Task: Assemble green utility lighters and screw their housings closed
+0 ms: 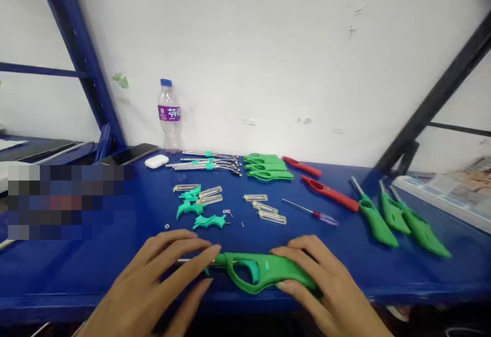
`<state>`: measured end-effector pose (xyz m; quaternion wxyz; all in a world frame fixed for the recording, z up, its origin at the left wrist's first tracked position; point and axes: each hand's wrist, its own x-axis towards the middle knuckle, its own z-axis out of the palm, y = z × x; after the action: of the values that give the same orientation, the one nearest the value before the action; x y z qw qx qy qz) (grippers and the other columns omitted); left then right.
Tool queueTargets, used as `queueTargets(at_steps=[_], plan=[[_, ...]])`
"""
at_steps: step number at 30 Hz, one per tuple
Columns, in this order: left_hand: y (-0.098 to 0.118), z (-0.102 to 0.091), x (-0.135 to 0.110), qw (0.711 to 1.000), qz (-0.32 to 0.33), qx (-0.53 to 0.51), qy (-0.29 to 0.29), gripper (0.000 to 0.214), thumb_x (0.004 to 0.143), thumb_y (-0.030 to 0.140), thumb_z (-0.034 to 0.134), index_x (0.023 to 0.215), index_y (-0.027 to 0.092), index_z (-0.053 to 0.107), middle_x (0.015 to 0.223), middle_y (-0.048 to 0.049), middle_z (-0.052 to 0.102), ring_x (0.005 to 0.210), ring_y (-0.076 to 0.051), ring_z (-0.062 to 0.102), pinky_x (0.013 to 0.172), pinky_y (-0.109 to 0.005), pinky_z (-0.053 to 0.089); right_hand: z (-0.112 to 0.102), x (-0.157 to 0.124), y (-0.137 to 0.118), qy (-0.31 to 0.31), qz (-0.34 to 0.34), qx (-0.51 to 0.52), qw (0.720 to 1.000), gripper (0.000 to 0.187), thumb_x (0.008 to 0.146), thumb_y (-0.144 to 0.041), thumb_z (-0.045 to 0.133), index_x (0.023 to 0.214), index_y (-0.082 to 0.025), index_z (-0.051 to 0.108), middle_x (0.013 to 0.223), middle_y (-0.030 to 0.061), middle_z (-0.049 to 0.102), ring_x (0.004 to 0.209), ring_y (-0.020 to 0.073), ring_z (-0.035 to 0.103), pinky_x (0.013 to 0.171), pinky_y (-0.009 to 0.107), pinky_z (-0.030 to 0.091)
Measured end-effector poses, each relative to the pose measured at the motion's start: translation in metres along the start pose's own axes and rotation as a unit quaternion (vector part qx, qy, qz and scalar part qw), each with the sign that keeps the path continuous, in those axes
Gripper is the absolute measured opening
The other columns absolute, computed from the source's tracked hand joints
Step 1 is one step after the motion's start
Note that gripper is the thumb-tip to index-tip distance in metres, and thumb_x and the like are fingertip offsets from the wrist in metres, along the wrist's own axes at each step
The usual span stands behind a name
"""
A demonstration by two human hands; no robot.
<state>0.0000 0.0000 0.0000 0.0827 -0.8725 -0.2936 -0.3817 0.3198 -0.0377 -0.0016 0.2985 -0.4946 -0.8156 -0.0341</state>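
Observation:
A green utility lighter (268,270) lies lengthwise between my hands at the table's near edge, its teal trigger showing inside the loop. My right hand (322,281) grips the handle end, thumb below and fingers on top. At the other end, my left hand (164,270) has its fingers curled over the metal tube and collar, with the thumb underneath; part of the tube is hidden. Just beyond are teal plastic trigger pieces (210,221) and clear fuel tanks (272,217). A screwdriver (314,214) with a purple-and-clear handle lies farther right.
Metal lighter tubes (207,165) with wires and green shells (268,175) lie at the back. Red shells (332,194) and finished-looking green lighters (378,222) are to the right. A plastic bottle (169,122), white case (156,161) and phone (132,153) stand or lie back left on the blue table (146,214).

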Motion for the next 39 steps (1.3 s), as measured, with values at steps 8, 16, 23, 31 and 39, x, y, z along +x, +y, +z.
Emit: queueTargets(at_steps=[8,16,23,31,39], plan=[[0.000,0.024,0.011,0.998,-0.027,-0.054,-0.001,0.026,0.112,0.022,0.055,0.134,0.030,0.068,0.117,0.0042,0.078,0.110,-0.015,0.069,0.098,-0.025,0.054,0.004,-0.004,0.004,0.011,-0.016,-0.002,1.000,0.024,0.109,-0.045,0.060,0.129,-0.034,0.069,0.112,0.0017,0.074,0.099,0.0204,0.075,0.085,0.031,0.063],[0.001,0.021,0.013,0.997,-0.021,-0.073,-0.005,0.026,0.111,0.014,0.054,0.127,0.029,0.069,0.114,0.0047,0.078,0.101,-0.014,0.071,0.096,-0.031,0.049,0.006,-0.004,0.004,0.034,-0.020,-0.012,0.999,0.026,0.109,-0.044,0.061,0.130,-0.032,0.069,0.116,0.0023,0.075,0.102,0.0204,0.075,0.086,0.031,0.063],[0.004,0.020,0.013,0.997,-0.019,-0.077,-0.014,0.027,0.110,0.010,0.053,0.126,0.026,0.069,0.113,0.0033,0.078,0.102,-0.014,0.070,0.095,-0.030,0.050,0.004,-0.005,0.001,0.030,-0.018,-0.016,0.999,0.025,0.108,-0.043,0.062,0.130,-0.033,0.070,0.116,0.0029,0.075,0.102,0.0222,0.076,0.084,0.034,0.064],[0.003,0.022,0.011,0.997,-0.023,-0.072,-0.009,0.025,0.110,0.012,0.055,0.126,0.026,0.069,0.114,0.0039,0.078,0.101,-0.014,0.070,0.095,-0.031,0.049,0.005,-0.004,0.000,0.043,-0.016,-0.017,0.999,0.025,0.108,-0.043,0.062,0.129,-0.033,0.072,0.113,0.0039,0.075,0.102,0.0231,0.076,0.084,0.035,0.063],[0.004,0.022,0.013,0.997,-0.019,-0.068,0.005,0.026,0.109,0.010,0.055,0.124,0.025,0.070,0.113,0.0028,0.077,0.101,-0.014,0.069,0.096,-0.031,0.047,0.007,-0.003,-0.001,0.064,-0.028,-0.026,0.997,0.025,0.111,-0.042,0.056,0.127,-0.030,0.071,0.111,0.0038,0.075,0.097,0.0211,0.075,0.083,0.034,0.061]])
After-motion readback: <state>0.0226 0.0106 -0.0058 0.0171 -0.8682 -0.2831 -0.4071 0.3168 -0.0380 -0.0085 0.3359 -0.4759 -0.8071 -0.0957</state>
